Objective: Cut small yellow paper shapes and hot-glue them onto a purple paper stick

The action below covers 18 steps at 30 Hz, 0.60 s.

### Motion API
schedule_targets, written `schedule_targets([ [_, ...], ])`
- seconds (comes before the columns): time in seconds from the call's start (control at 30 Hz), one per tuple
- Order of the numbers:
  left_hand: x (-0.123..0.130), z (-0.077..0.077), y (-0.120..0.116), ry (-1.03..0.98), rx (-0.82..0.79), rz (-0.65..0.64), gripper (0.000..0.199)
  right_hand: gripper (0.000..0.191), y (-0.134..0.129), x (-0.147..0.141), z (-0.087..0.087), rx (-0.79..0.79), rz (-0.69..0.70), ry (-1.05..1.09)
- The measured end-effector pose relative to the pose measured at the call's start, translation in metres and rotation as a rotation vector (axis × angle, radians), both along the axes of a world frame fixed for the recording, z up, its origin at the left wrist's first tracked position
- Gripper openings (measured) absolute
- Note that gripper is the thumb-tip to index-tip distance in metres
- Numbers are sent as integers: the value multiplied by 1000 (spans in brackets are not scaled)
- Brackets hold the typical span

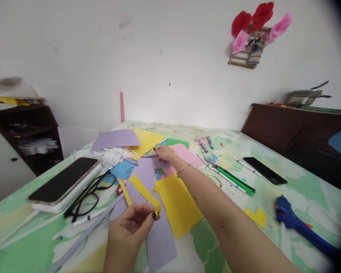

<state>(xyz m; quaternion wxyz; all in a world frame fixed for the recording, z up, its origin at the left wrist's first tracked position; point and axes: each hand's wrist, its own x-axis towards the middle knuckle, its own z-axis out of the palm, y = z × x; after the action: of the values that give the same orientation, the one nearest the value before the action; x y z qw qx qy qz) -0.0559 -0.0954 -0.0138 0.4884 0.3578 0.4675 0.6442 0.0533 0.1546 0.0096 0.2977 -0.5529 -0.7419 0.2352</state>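
Note:
My left hand point(130, 231) is closed in a pinch at the front, with a small strip of yellow paper point(157, 209) between thumb and fingers. Another yellow strip point(125, 192) lies just behind it. My right hand point(164, 153) stretches far across the table, its fingers together at the edge of some purple paper point(146, 167). What those fingers grip is partly hidden. Under the right forearm lies a yellow sheet point(180, 206). A pink sheet point(184, 154) is beside the right hand. A long purple strip point(85, 233) runs toward the front left.
Left are a phone point(65, 178), black glasses point(92, 193) and a heap of white string point(110, 154). Right are a green utility knife point(235, 181), white pens point(230, 179), another phone point(264, 170) and a blue glue gun point(298, 223). A wall point(170, 76) stands behind the table.

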Motion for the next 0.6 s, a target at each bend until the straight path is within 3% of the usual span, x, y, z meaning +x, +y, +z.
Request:
schedule_targets([
  [0.13,-3,0,4,-12,29,17,19,31,9,-1,-1,-72,-110,20],
  [0.33,-16,-5,8,-54,-5,-4,28,32,-16,17,18,190,-235,97],
  [0.47,-19,8,8,-16,58,-22,20,24,-70,36,36,387,-133,142],
  [0.6,-8,40,14,-9,152,-15,17,22,-149,55,37,482,7,167],
])
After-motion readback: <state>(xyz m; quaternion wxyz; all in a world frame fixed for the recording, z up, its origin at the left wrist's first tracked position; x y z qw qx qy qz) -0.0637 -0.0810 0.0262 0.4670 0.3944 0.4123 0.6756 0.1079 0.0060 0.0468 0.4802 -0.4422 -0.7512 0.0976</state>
